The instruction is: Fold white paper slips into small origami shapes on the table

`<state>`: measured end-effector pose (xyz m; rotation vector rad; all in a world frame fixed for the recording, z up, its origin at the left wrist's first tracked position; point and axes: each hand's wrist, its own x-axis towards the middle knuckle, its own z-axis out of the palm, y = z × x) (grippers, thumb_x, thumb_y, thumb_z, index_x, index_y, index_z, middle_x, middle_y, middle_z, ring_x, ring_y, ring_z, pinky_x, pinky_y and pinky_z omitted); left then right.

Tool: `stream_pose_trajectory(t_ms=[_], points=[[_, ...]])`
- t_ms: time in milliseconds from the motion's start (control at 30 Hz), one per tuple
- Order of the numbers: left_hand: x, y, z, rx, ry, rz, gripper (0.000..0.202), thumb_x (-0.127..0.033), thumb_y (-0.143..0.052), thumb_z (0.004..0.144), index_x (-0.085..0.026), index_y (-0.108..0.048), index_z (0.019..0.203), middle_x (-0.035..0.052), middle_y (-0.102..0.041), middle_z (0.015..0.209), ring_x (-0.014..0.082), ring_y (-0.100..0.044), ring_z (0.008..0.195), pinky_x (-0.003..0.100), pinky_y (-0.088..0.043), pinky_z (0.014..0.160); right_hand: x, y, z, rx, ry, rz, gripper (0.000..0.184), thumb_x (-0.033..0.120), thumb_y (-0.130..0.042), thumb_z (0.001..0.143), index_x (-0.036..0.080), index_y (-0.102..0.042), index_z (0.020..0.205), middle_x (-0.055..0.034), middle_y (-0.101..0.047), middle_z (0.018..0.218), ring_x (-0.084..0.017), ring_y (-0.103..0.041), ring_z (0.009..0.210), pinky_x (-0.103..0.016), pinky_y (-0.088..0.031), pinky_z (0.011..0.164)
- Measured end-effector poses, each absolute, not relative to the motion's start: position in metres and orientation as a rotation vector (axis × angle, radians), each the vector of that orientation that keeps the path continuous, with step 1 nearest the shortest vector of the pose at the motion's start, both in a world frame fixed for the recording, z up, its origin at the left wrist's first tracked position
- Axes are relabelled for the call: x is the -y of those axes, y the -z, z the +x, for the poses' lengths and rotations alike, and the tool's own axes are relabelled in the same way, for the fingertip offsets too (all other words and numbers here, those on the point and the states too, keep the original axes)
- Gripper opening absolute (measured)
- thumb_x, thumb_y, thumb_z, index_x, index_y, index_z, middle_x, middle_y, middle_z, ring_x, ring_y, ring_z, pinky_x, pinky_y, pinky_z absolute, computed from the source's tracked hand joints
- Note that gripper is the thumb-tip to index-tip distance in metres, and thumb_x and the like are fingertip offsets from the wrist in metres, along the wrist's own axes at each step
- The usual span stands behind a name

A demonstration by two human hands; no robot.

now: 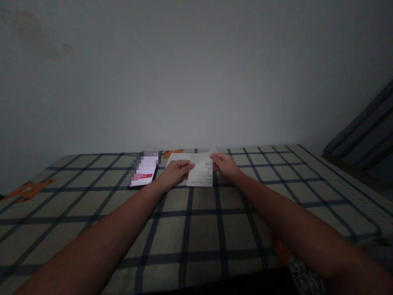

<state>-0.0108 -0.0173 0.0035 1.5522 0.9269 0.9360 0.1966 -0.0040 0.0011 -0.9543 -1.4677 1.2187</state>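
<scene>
A white sheet of paper (pixel 200 174) with faint printed lines is held up a little above the checked cloth. My left hand (pixel 175 173) pinches its left edge between thumb and fingers. At the upper right corner, my right hand (pixel 225 164) grips the same sheet, fingers closed. Behind my left hand lies more white paper (pixel 176 156), partly covered by the hand and the held sheet. A small pale crumpled-looking thing (pixel 212 149) shows just behind the sheet; its kind cannot be made out. The print is too small to read.
Left of my left hand, a phone (pixel 145 170) with a lit screen rests on the checked cloth (pixel 202 229). A plain wall (pixel 196 73) rises behind the far edge. Dark folded fabric (pixel 365 127) hangs at the right.
</scene>
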Motion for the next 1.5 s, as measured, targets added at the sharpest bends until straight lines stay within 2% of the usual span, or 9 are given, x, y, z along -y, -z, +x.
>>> stream_pose_trajectory(t_ms=[367,533,600,767,833,967,1133,1367,1500], points=[[0.019,-0.005,-0.01,-0.921,-0.961,1.462,0.022,-0.032,-0.061,0.071,-0.012,-0.066,0.08,0.0074,-0.065,0.069,0.0162,-0.057,0.065,0.028,-0.043,0.059,0.003,-0.001,0.199,1.484,-1.233,-0.899,0.023,0.037,-0.049,0.078,0.016,-0.056,0.076,-0.0017,-0.059,0.06,-0.012,-0.057,0.051,-0.026,-0.049,0.05],[0.014,-0.001,-0.012,-0.864,-1.013,1.344,0.023,-0.031,-0.061,0.071,-0.012,-0.064,0.085,0.0065,-0.065,0.074,0.0143,-0.058,0.066,0.028,-0.044,0.063,0.007,-0.005,0.199,1.475,-1.199,-0.89,0.035,0.03,-0.05,0.078,0.022,-0.048,0.112,-0.0009,-0.061,0.073,-0.01,-0.057,0.053,-0.025,-0.049,0.05],[0.01,0.0,-0.013,-0.81,-1.06,1.276,0.023,-0.028,-0.062,0.071,-0.012,-0.063,0.087,0.0059,-0.064,0.076,0.0126,-0.058,0.064,0.027,-0.045,0.064,0.009,-0.005,0.199,1.517,-1.208,-0.826,0.041,0.027,-0.052,0.076,0.025,-0.045,0.116,-0.0018,-0.062,0.085,-0.01,-0.058,0.057,-0.024,-0.049,0.052],[0.009,-0.003,-0.012,-0.755,-1.094,1.189,0.027,-0.023,-0.061,0.07,-0.013,-0.059,0.096,0.0069,-0.065,0.084,0.0135,-0.06,0.067,0.03,-0.046,0.068,0.012,-0.002,0.199,1.823,-1.103,-0.845,0.031,0.016,-0.052,0.071,0.019,-0.059,0.101,0.0014,-0.058,0.068,-0.007,-0.05,0.053,-0.021,-0.044,0.053],[0.01,-0.005,-0.012,-0.752,-1.092,1.193,0.027,-0.022,-0.06,0.071,-0.014,-0.059,0.096,0.0074,-0.065,0.088,0.0147,-0.06,0.072,0.03,-0.046,0.07,0.013,-0.001,0.199,1.89,-1.008,-0.848,0.029,0.013,-0.053,0.069,0.019,-0.063,0.096,0.0004,-0.059,0.073,-0.006,-0.048,0.053,-0.021,-0.044,0.054],[0.012,-0.007,-0.011,-0.807,-1.097,1.213,0.027,-0.021,-0.059,0.07,-0.015,-0.058,0.096,0.0069,-0.065,0.087,0.0141,-0.06,0.068,0.025,-0.046,0.059,0.015,-0.004,0.199,1.851,-1.014,-0.78,0.023,0.023,-0.057,0.071,0.02,-0.065,0.092,-0.0048,-0.058,0.099,-0.009,-0.056,0.07,-0.023,-0.049,0.059],[0.012,-0.007,-0.013,-0.771,-1.022,1.273,0.032,-0.019,-0.057,0.069,-0.011,-0.057,0.1,0.0081,-0.066,0.072,0.0094,-0.053,0.047,0.023,-0.042,0.05,0.018,-0.009,0.199,1.761,-1.044,-0.81,0.024,0.037,-0.057,0.073,0.015,-0.066,0.076,-0.007,-0.06,0.093,-0.011,-0.059,0.068,-0.024,-0.051,0.056],[0.014,-0.005,-0.013,-0.73,-0.98,1.32,0.035,-0.021,-0.059,0.068,-0.014,-0.059,0.103,0.0092,-0.065,0.089,0.0125,-0.058,0.059,0.025,-0.045,0.055,0.006,-0.002,0.201,1.575,-1.165,-0.876,0.028,0.035,-0.066,0.065,0.014,-0.063,0.083,-0.0056,-0.065,0.08,-0.013,-0.061,0.067,-0.024,-0.051,0.056],[0.013,-0.004,-0.012,-0.736,-1.048,1.296,0.029,-0.034,-0.053,0.074,-0.015,-0.061,0.093,0.0094,-0.065,0.09,0.0184,-0.06,0.072,0.029,-0.047,0.058,0.004,0.001,0.2,1.518,-1.217,-0.855,0.026,0.029,-0.068,0.062,0.015,-0.06,0.084,-0.0021,-0.064,0.072,-0.011,-0.06,0.062,-0.023,-0.049,0.056]])
